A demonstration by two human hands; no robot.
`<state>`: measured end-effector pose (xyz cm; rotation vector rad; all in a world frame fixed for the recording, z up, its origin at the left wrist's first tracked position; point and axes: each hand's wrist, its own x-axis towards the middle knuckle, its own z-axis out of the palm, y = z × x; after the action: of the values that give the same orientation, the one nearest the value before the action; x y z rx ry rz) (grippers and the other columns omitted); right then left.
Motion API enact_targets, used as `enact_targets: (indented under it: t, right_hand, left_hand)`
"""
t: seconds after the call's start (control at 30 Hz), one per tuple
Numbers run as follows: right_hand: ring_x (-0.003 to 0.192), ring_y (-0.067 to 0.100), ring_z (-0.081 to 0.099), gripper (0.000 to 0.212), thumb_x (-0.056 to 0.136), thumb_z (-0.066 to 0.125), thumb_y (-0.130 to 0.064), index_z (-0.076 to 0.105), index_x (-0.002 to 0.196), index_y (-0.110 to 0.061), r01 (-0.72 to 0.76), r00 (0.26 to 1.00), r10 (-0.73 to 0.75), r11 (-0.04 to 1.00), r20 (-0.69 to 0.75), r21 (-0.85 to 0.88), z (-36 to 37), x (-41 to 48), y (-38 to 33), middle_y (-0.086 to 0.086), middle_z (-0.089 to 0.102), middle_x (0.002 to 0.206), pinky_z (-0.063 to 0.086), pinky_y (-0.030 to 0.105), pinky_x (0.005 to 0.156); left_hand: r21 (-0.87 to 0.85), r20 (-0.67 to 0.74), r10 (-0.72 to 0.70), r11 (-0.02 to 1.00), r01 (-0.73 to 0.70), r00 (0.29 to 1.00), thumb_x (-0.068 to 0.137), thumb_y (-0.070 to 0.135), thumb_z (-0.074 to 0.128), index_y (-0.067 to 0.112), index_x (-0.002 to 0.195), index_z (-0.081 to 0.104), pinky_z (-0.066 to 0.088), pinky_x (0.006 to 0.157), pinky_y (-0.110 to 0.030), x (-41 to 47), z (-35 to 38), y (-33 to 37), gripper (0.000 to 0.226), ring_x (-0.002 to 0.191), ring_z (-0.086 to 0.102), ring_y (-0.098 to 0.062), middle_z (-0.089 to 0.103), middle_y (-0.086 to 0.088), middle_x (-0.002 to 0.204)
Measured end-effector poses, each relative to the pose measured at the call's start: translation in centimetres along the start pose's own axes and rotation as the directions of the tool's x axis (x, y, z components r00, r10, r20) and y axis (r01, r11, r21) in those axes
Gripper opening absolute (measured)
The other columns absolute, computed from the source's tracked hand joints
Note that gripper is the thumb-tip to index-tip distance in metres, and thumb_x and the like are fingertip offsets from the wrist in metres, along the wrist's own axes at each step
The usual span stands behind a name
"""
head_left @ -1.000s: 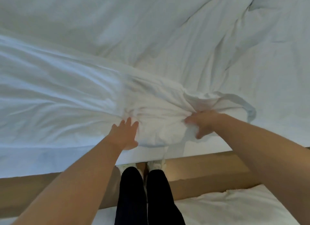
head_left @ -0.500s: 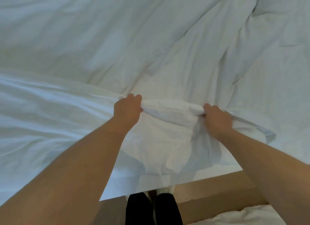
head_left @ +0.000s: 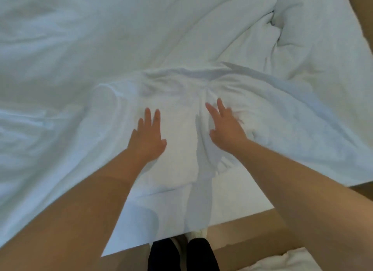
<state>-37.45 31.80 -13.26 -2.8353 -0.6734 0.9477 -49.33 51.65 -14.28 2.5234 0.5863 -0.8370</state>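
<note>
both hands (head_left: 148,140) released; flat on sheet (head_left: 181,129).

Both my forearms are bare right down to the wrists. My left forearm (head_left: 86,200) fills the view at 7 o'clock and my right forearm (head_left: 302,190) at 4 o'clock. My left hand (head_left: 148,137) and right hand (head_left: 226,127) are bare too. At 6 o'clock I wear close-fitting black fabric trousers (head_left: 165,256), and just beyond them shows the toe of a white shoe (head_left: 198,233). The other shoe is mostly hidden.

Tan floor (head_left: 244,238), black trousers (head_left: 161,257), white shoe (head_left: 198,233)
</note>
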Motion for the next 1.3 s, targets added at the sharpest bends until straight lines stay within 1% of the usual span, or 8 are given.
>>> enact_targets:
  t: [0.17, 0.4, 0.6, 0.73, 0.93, 1.07, 1.2, 1.3]
  right_hand:
    - [0.151, 0.021, 0.002, 0.072, 0.094, 0.049, -0.009, 0.017, 0.155, -0.03, 0.024, 0.994, -0.044, 0.98, -0.098, -0.199, -0.9, -7.0, 10.2, -0.002, 0.0, 0.164, 0.011, 0.045, 0.12]
    - [0.121, 0.032, 0.053, 0.083, 0.092, 0.058, -0.015, 0.008, 0.155, -0.031, -0.415, 0.903, 0.428, 0.893, -0.044, 0.173, -4.7, -9.4, 23.7, 0.0, -0.003, 0.164, 0.05, 0.042, 0.084]
    - [0.103, 0.033, 0.06, 0.092, 0.084, 0.066, -0.023, 0.006, 0.151, -0.037, -0.403, 0.915, 0.401, 0.913, 0.043, 0.057, -5.7, -9.7, 36.2, 0.006, 0.016, 0.156, 0.052, 0.041, 0.079]
    - [0.123, 0.034, 0.047, 0.096, 0.085, 0.069, -0.029, 0.001, 0.153, -0.036, -0.5, 0.847, 0.509, 0.861, 0.155, -0.093, -5.0, -10.6, 45.8, 0.008, 0.015, 0.156, 0.046, 0.042, 0.09]
    - [0.147, 0.037, 0.009, 0.101, 0.082, 0.072, -0.038, 0.0, 0.154, -0.035, -0.226, 0.937, 0.294, 0.923, 0.188, -0.311, -2.6, -6.2, 53.7, 0.008, 0.002, 0.161, 0.023, 0.063, 0.109]
    - [0.101, 0.037, 0.06, 0.054, 0.088, 0.059, -0.013, 0.041, 0.139, -0.018, -0.033, 0.998, 0.045, 0.97, 0.043, -0.239, -3.9, -1.7, 55.7, 0.015, 0.059, 0.115, 0.048, 0.04, 0.08]
    - [0.103, 0.032, 0.06, 0.043, 0.095, 0.05, -0.018, 0.048, 0.138, -0.026, 0.051, 0.971, 0.067, 0.88, 0.23, -0.473, -9.3, -2.0, 59.4, 0.013, 0.06, 0.115, 0.042, 0.033, 0.076]
    - [0.11, 0.025, 0.058, 0.041, 0.1, 0.043, -0.02, 0.045, 0.14, -0.026, 0.107, 0.874, 0.227, 0.772, 0.429, -0.626, -13.4, -6.0, 63.1, 0.008, 0.057, 0.124, 0.043, 0.03, 0.083]
  left_hand:
    - [0.028, 0.1, 0.119, 0.992, -0.122, 0.988, 0.099, 0.03, 0.046, 0.018, 0.154, -0.011, 0.018, 0.118, -0.046, -3.4, 4.0, 6.9, 0.08, 0.15, -0.001, -0.028, -0.019, -0.006, 0.161]
    - [0.045, -0.013, 0.208, 0.977, -0.207, 0.978, 0.097, 0.026, 0.048, 0.017, 0.155, 0.001, 0.023, 0.117, -0.044, -2.2, 3.1, 20.6, 0.075, 0.149, 0.008, -0.025, -0.005, -0.006, 0.163]
    - [0.441, -0.167, 0.579, 0.768, -0.465, 0.798, 0.066, 0.016, 0.077, 0.012, 0.111, 0.063, 0.046, 0.076, -0.041, 0.6, 6.2, 34.4, 0.048, 0.097, 0.059, -0.031, 0.061, -0.011, 0.112]
    - [0.483, 0.102, 0.465, 0.75, -0.452, 0.88, 0.083, 0.035, 0.067, 0.019, 0.143, 0.032, 0.035, 0.1, -0.051, 2.6, 12.1, 42.6, 0.072, 0.135, 0.032, -0.035, 0.031, -0.014, 0.148]
    - [0.627, 0.13, 0.154, 0.752, -0.201, 0.98, 0.083, 0.035, 0.071, 0.02, 0.151, -0.017, 0.027, 0.103, -0.067, 6.4, 18.2, 45.2, 0.113, 0.144, 0.005, -0.045, -0.009, -0.021, 0.158]
    - [0.605, -0.022, 0.219, 0.78, -0.161, 0.976, 0.075, 0.013, 0.075, 0.016, 0.141, 0.038, 0.05, 0.067, -0.039, 8.7, 18.4, 46.4, 0.076, 0.098, 0.061, -0.037, 0.053, -0.016, 0.123]
    - [0.386, 0.022, 0.36, 0.857, -0.34, 0.933, 0.089, 0.009, 0.061, 0.01, 0.121, 0.053, 0.044, 0.064, -0.037, 8.7, 18.2, 51.8, 0.033, 0.086, 0.065, -0.035, 0.064, -0.015, 0.101]
    - [0.292, 0.085, 0.539, 0.79, -0.538, 0.838, 0.054, 0.006, 0.086, 0.01, 0.091, 0.068, 0.044, 0.044, -0.027, 5.2, 21.2, 56.7, 0.042, 0.054, 0.063, -0.027, 0.062, -0.01, 0.066]
